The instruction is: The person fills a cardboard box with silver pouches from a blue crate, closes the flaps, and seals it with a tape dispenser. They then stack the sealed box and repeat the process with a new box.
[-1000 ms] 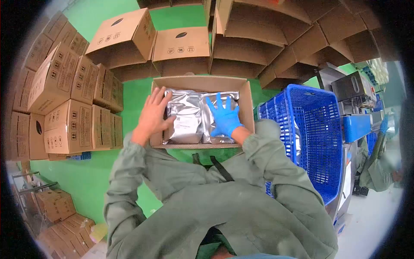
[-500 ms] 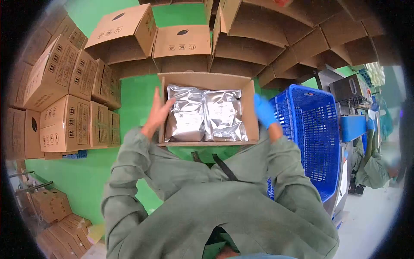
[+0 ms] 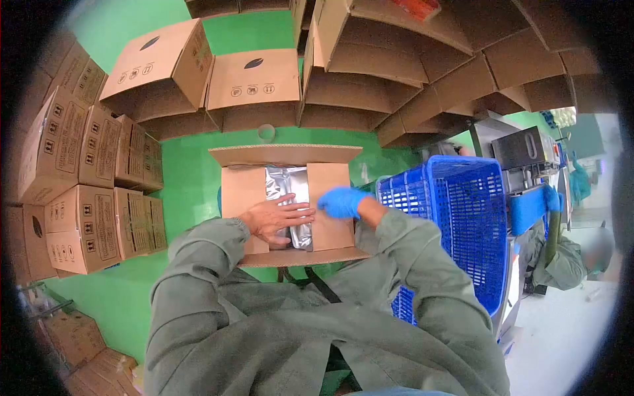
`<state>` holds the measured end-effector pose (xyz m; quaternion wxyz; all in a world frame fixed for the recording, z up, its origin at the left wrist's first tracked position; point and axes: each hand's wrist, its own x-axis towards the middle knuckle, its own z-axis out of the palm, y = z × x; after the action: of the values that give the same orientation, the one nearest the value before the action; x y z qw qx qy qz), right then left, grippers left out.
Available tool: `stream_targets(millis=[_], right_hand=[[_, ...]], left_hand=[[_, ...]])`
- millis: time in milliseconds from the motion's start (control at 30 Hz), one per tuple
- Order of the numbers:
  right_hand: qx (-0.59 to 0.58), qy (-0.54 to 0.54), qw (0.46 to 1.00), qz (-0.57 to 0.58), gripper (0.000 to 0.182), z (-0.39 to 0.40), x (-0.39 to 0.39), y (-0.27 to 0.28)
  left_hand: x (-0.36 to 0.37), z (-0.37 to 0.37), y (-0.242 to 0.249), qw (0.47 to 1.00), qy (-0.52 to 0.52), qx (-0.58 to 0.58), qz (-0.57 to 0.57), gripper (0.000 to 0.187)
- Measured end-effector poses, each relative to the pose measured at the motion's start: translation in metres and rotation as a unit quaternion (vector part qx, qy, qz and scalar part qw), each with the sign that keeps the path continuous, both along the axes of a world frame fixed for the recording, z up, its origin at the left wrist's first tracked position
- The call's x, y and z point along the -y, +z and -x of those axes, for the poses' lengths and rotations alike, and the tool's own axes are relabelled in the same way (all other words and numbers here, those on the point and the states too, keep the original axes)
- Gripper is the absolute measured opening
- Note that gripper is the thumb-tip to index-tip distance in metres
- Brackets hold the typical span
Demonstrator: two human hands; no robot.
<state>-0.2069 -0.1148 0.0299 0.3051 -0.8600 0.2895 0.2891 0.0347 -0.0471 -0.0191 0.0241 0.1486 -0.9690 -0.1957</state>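
A cardboard box point(image 3: 231, 185) sits in front of me with its two side flaps folded inward and its front and back flaps standing out. Between the side flaps, silver foil packs point(image 3: 301, 235) show in the gap. My bare left hand point(image 3: 277, 219) lies flat with spread fingers over the left flap and the foil. On the right flap point(image 3: 333, 234) rests my blue-gloved right hand point(image 3: 342, 202); its fingers are blurred by motion.
Blue crates point(image 3: 467, 231) stand right of the box. Closed cartons point(image 3: 99, 224) are stacked at left, open boxes point(image 3: 254, 72) at the back. A tape roll point(image 3: 266, 133) is on the green floor. A co-worker point(image 3: 571, 261) is at far right.
Both side flaps have been folded in over the foil packs. My hands have moved inward from the box's sides onto its top. The box appears lower in view.
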Motion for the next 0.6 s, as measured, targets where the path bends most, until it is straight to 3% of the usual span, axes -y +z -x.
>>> stream_targets(millis=[67, 100, 167, 233, 300, 333, 367, 400, 467, 567, 600], right_hand=[[0.144, -0.092, 0.95, 0.262, 0.02, -0.041, 0.028, 0.074], [0.342, -0.163, 0.858, 0.346, 0.024, -0.061, 0.047, 0.092], [0.434, -0.235, 0.773, 0.399, 0.025, -0.086, 0.075, 0.145], [0.412, -0.247, 0.769, 0.421, 0.031, -0.091, 0.114, 0.106], [0.157, -0.257, 0.898, 0.321, 0.055, -0.089, 0.092, -0.021], [0.108, -0.131, 0.983, 0.07, 0.066, -0.085, 0.075, -0.013], [0.083, -0.14, 0.977, 0.139, 0.066, -0.073, 0.025, -0.008], [0.051, -0.147, 0.968, 0.199, 0.066, -0.061, -0.023, -0.006], [0.065, -0.143, 0.963, 0.219, 0.066, -0.056, -0.029, -0.029], [0.087, -0.153, 0.96, 0.217, 0.068, -0.057, -0.02, -0.033], [0.076, -0.152, 0.966, 0.194, 0.068, -0.058, -0.016, -0.03]], left_hand=[[0.003, 0.0, -0.005, 1.0, 0.007, -0.005, 0.004, 0.09], [-0.001, -0.001, -0.008, 1.0, 0.006, -0.007, 0.002, 0.09], [-0.002, -0.001, -0.011, 1.0, 0.006, -0.005, 0.002, 0.09], [-0.002, 0.001, -0.004, 1.0, 0.016, -0.004, 0.01, 0.09], [-0.005, 0.002, 0.009, 0.999, 0.026, -0.016, -0.021, 0.089], [-0.014, 0.005, 0.009, 0.996, 0.056, -0.058, -0.031, 0.081], [-0.024, 0.013, 0.052, 0.969, 0.152, 0.06, -0.183, 0.075], [-0.046, 0.021, 0.104, 0.895, 0.24, 0.169, -0.337, 0.069], [-0.101, 0.011, 0.13, 0.925, 0.247, -0.036, -0.287, 0.061], [-0.15, 0.014, 0.122, 0.887, 0.455, 0.059, -0.042, 0.07], [-0.142, 0.015, 0.104, 0.882, 0.469, 0.049, -0.002, 0.072]])
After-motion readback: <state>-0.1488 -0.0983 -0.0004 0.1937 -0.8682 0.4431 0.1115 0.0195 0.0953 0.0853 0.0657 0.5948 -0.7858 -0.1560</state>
